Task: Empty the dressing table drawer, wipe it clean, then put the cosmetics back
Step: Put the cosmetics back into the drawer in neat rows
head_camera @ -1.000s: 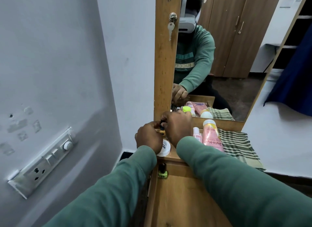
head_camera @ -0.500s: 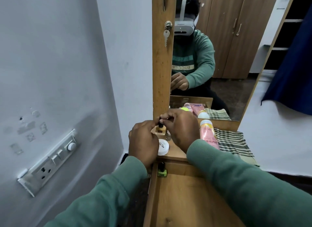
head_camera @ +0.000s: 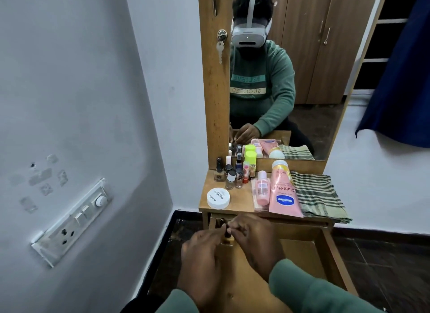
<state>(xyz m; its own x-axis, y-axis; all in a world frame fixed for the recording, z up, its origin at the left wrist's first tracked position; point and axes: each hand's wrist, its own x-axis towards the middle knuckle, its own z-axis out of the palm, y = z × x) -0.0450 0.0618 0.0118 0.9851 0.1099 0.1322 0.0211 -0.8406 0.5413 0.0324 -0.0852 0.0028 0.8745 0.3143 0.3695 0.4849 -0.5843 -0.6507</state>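
Observation:
The wooden drawer is pulled out under the dressing table top. At its back left corner stands a small dark-capped bottle. My right hand pinches its cap from the right. My left hand reaches in at its left side, and its fingertips are hidden. On the top stand several nail polish bottles, a white jar, a small pink bottle, a pink Vaseline tube and a folded checked cloth.
A mirror in a wooden frame rises behind the top, with a key hanging from its lock. The wall at the left carries a switch board. Dark floor shows on both sides of the drawer.
Both hands came down from the nail polish bottles on the table top to the small bottle in the drawer. The view tilted down and the cosmetics on top are uncovered.

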